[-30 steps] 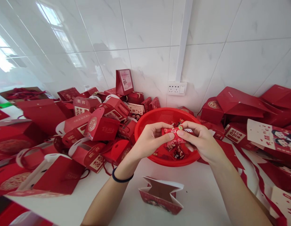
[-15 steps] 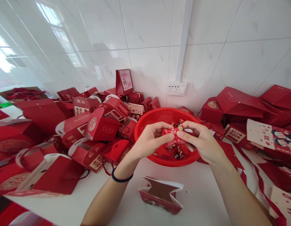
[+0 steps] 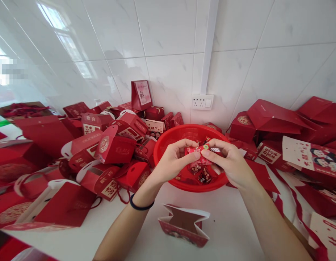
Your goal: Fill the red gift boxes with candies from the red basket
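Both hands are over a red plastic basket (image 3: 164, 170). My left hand (image 3: 176, 159) is closed, its thumb and fingers pinching red candy packets (image 3: 197, 152). From the other side my right hand (image 3: 225, 157) grips the same packets, the two thumbs nearly meeting. A green round print and a dotted wrapper end show between the fingers; how many packets are held I cannot tell. Below them in the basket lie several wrapped candies (image 3: 204, 175). On the table in front stands a red paper gift box (image 3: 181, 232), its top open and its inside brown.
Many red gift boxes (image 3: 113, 145) are piled on the left. More boxes and flat bags (image 3: 276, 117) lie on the right, with a dark red ribbon (image 3: 295, 203). Behind is a tiled wall with a power socket (image 3: 202, 102).
The view has shifted slightly, so everything sits a little further left. Both hands still grip the packets over the basket, with hardly any movement.
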Available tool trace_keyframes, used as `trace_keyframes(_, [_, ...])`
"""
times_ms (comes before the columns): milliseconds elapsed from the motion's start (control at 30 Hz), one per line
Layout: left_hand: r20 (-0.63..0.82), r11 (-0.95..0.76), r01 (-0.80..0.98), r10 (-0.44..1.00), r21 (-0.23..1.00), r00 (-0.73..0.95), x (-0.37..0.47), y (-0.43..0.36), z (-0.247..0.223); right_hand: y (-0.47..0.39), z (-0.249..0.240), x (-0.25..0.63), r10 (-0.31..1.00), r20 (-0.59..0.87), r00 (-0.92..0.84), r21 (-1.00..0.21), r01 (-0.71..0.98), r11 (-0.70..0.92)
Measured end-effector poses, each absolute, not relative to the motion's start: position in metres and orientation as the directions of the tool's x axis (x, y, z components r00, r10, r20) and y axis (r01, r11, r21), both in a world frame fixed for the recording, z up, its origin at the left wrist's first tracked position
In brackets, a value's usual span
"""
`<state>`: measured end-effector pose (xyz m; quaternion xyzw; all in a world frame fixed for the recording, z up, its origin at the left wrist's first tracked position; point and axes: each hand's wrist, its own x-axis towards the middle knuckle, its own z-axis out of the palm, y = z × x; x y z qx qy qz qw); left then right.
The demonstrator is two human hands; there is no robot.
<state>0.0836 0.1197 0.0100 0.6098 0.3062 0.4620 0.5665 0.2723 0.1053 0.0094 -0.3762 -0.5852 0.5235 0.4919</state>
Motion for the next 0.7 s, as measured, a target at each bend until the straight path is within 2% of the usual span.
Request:
trace_keyframes(100, [0.119,-0.003,-0.281,0.91,0.96,0.397,0.085,0.124,0.008,0.106,0.009,0.274,0.954,0.206,-0.22,-0.978,-0.054,0.199])
trace_keyframes(200, [-0.035,0.256,-0.417,0.882,0.872,0.47,0.087,0.13,0.005,0.104,0.012,0.278,0.947,0.289,-0.143,-0.956,0.014,0.294])
trace_keyframes(267, [-0.124,0.388,-0.434,0.844,0.813,0.522,0.089,0.133,0.003,0.103,0.014,0.279,0.928,0.342,-0.146,-0.928,0.107,0.358])
trace_keyframes(367, [-0.196,0.471,-0.388,0.799,0.792,0.569,0.093,0.137,-0.004,0.104,0.017,0.279,0.9,0.394,-0.185,-0.883,0.197,0.427])
trace_keyframes(467, [-0.188,0.44,-0.3,0.773,0.846,0.605,0.095,0.14,-0.012,0.105,0.017,0.276,0.897,0.423,-0.131,-0.874,0.202,0.442])
trace_keyframes(633, [0.027,0.119,-0.326,0.911,0.938,0.411,0.093,0.142,-0.014,0.106,0.013,0.278,0.923,0.383,-0.033,-0.912,0.145,0.384])
trace_keyframes(700, [0.103,0.025,-0.3,0.909,0.954,0.404,0.091,0.138,-0.011,0.106,0.012,0.279,0.924,0.382,-0.034,-0.913,0.14,0.383])
